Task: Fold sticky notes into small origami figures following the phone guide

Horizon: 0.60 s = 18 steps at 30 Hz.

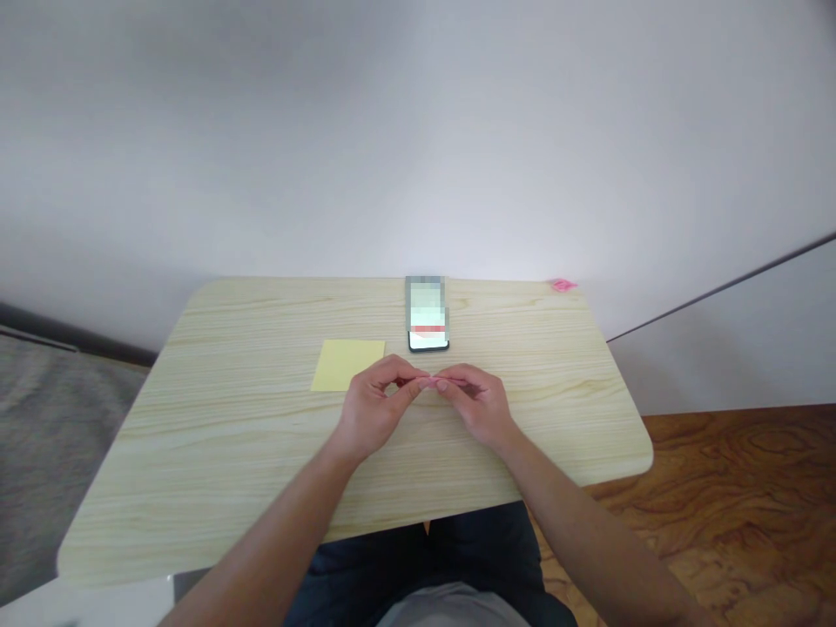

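Observation:
Near the middle of the wooden table, both hands meet fingertip to fingertip. My left hand (pixel 379 405) pinches one end of a thin pink strip (pixel 432 380), and my right hand (pixel 480 405) pinches the other. Only a sliver of the strip shows between the fingers; it may be folded paper, but I cannot tell. A square sheet of yellow paper (pixel 343 364) lies flat to the left, its lower right corner hidden behind my left hand. Just beyond the fingertips is a phone (pixel 429 340), lying with its lit screen up and partly blurred.
The light wood table (pixel 248 470) has rounded corners and stands against a white wall (pixel 418 139). A small crumpled pink thing (pixel 563 285) sits at its far right corner. My legs are under the near edge. Brown wooden floor (pixel 751 488) shows at the right.

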{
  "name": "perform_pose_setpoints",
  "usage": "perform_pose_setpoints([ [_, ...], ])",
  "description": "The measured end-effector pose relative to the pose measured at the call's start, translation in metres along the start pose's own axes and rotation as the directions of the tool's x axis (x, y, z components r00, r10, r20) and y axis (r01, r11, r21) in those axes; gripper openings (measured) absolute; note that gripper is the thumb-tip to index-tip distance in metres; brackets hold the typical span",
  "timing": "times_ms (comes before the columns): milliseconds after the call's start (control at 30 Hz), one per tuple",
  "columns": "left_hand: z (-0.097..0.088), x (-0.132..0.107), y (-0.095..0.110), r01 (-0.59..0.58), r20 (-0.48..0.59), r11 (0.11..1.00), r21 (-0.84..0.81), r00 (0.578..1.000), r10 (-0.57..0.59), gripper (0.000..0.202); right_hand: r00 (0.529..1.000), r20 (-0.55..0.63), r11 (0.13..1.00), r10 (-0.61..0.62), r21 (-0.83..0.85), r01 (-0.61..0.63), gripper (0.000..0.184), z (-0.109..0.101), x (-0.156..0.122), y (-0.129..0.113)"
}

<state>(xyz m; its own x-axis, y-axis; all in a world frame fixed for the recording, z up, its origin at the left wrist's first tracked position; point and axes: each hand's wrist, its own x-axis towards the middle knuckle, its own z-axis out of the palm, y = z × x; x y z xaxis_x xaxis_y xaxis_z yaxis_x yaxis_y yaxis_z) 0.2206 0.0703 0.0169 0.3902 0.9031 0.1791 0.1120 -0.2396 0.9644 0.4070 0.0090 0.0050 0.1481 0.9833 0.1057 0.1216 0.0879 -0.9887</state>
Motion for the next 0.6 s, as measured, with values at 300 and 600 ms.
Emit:
perform_pose_setpoints([
  [300,0.0001,-0.0052,-0.0075,0.043,0.02,0.997,-0.061,0.999,-0.042,0.013,0.999,0.05,0.995,-0.014,-0.1,0.019,0.017,-0.0023,0.0,-0.0021],
  [600,0.0005,-0.0067,-0.004,0.075,-0.06,0.988,-0.137,0.995,-0.084,0.019,0.999,0.041,0.991,0.001,-0.136,0.004,0.022,-0.008,-0.0024,0.0003],
])
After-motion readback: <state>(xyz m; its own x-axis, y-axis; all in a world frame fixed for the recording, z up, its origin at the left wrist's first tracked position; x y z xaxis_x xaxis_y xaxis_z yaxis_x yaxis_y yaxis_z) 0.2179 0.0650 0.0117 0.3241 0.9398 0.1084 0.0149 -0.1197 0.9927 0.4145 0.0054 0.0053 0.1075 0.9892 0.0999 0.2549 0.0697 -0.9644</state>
